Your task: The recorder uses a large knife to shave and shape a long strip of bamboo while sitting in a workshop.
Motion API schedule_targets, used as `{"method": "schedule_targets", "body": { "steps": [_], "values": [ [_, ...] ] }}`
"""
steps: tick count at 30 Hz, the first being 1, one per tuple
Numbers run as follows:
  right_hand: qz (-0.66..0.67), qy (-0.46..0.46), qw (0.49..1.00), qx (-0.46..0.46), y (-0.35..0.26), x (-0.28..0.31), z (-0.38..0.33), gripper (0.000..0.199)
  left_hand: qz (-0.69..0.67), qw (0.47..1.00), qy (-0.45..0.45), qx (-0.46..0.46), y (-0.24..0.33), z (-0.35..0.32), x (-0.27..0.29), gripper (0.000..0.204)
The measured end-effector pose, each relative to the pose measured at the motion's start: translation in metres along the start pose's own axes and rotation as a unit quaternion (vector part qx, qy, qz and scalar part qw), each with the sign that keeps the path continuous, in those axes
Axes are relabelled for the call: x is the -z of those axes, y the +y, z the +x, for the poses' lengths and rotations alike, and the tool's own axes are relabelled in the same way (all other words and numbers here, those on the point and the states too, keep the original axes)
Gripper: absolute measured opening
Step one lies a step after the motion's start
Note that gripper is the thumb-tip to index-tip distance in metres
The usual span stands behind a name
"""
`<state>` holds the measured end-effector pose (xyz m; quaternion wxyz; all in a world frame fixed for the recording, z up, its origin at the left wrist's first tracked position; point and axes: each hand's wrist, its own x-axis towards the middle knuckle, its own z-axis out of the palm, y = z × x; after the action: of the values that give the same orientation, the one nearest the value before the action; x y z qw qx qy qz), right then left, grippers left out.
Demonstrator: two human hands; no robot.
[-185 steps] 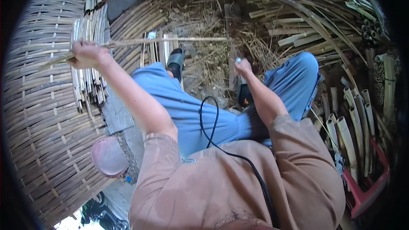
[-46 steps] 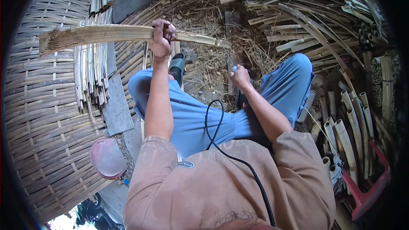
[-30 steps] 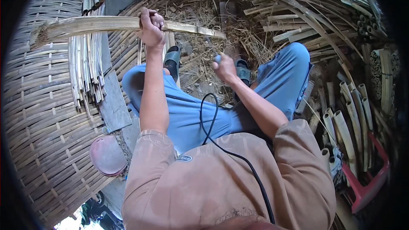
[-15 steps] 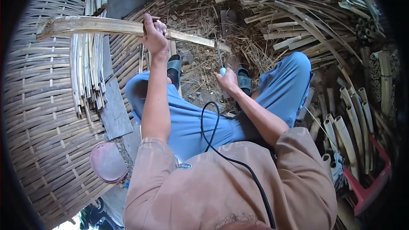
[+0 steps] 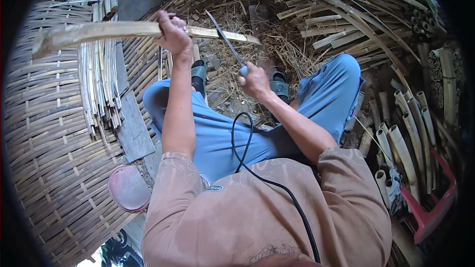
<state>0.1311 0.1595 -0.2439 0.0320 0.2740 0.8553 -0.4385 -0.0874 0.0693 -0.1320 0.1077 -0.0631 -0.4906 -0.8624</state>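
Partly masked by left grip [image 5: 174, 38], so can't see the middle of the bamboo strip [image 5: 111, 30] wrapped tight inside it. Smeared by blur toward the broad end, left of left grip. Clenched on a knife [image 5: 229, 45] with right grip [image 5: 256, 81], leaving just the tip of a light-blue handle [image 5: 243, 71] in sight. Crossing the strip in view with the blade, right of left grip; unclear if touching. Cut off by dark rim far right of right grip: red plastic chair [image 5: 426, 217]. Hard to identify, below left grip: flat, rounded, pinkish-grey object [image 5: 129, 188].

Now textures. Pale, fibrous, slightly bowed strip, narrower right of left grip. Straight, slim, dark-grey blade. Left of and below left grip, see a woven bamboo panel [image 5: 54, 123], coarse over-under slats, with thin split strips [image 5: 99, 79] bundled on top. Curly, dry shavings [image 5: 292, 62] beyond right grip. Smooth, hollow bamboo tubes [image 5: 402, 148] well right of right grip, below stacked flat slats [image 5: 329, 22].
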Motion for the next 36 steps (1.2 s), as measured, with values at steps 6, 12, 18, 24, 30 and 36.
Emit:
{"method": "schedule_targets", "body": {
  "steps": [6,12,18,24,30,36],
  "values": [
    [0.059,0.068,0.973,0.211,0.015,-0.018,0.004,0.025,0.026,0.999,0.029,-0.012,0.002,-0.003,0.005,0.041],
    [-0.052,0.009,0.99,-0.132,0.103,-0.032,0.046,0.033,0.009,0.999,0.034,-0.026,0.001,-0.004,0.008,0.039],
    [0.279,-0.079,0.92,-0.265,0.066,-0.017,0.053,0.025,-0.008,0.998,-0.058,-0.01,-0.004,0.003,0.012,0.039],
    [0.157,0.107,0.967,0.17,-0.038,0.009,0.026,0.018,0.064,0.997,0.012,-0.028,-0.009,0.007,0.01,0.039],
    [0.005,0.023,0.999,-0.041,0.027,-0.016,0.035,0.022,0.013,1.0,-0.004,-0.016,-0.01,0.001,0.01,0.039],
    [-0.028,-0.039,0.984,-0.173,0.141,-0.046,0.085,0.029,0.032,0.999,-0.004,-0.009,-0.013,-0.006,0.009,0.039]
  ]
}}
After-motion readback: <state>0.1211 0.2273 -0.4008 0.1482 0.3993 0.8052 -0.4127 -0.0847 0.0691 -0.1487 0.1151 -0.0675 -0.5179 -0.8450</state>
